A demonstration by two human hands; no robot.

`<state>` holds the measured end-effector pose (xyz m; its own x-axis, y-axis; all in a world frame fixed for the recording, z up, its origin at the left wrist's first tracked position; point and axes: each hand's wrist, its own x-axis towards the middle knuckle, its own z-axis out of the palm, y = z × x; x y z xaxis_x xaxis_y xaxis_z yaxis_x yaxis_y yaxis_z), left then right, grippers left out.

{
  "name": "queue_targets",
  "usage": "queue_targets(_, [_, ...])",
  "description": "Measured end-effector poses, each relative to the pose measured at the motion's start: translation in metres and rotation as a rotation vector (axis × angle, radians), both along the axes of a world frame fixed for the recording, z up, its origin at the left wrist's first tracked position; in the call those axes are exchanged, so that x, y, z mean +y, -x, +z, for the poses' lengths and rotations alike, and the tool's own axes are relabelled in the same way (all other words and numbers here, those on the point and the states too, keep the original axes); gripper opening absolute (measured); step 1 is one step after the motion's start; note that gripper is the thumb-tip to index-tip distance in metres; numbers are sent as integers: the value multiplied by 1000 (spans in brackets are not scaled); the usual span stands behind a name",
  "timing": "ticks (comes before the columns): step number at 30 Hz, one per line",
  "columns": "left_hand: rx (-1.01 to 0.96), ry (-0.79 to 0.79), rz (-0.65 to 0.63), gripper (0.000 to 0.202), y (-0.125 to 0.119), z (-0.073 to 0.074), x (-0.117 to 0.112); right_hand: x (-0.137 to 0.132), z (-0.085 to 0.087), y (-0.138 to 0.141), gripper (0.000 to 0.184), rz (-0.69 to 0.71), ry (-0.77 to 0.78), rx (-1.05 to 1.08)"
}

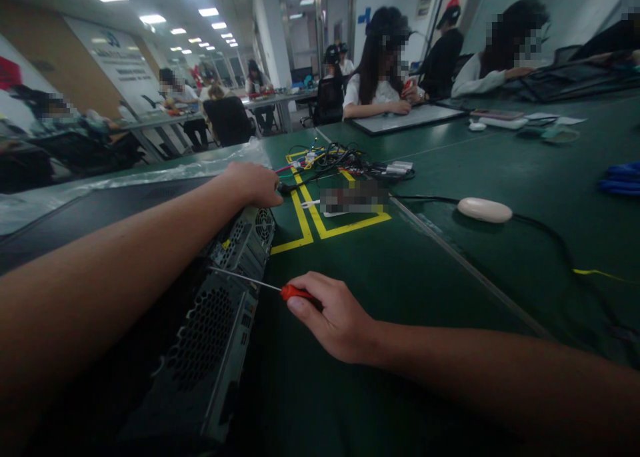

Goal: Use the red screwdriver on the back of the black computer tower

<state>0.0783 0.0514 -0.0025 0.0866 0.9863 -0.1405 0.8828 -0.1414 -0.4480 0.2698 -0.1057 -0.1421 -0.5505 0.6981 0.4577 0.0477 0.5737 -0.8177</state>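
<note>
A black desktop computer case lies at the left, its back panel with vent holes and ports turned to the right. My left hand grips the far top corner of that case, its fingers curled over the edge and partly hidden. In my right hand is a screwdriver with a red handle, fingers closed round it. The long thin shaft reaches left to the back panel, where its tip meets a dark spot; whether it sits in a screw I cannot tell.
Beyond the case, a tangle of cables lies on the green table near yellow tape. A white oval device sits on a black cord. Clear plastic sheeting lies behind the case. Several people sit at tables farther off.
</note>
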Motion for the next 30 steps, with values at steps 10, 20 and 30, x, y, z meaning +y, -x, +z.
queue_targets(10, [3,8,11,65,-1,0,0,-1,-2,0,18,-18,41,8])
queue_targets(20, [22,8,8,65,-1,1,-1,-1,-1,0,14,-16,74,-7])
queue_targets(30, [36,3,-7,64,1,-1,2,-2,2,0,12,7,99,4])
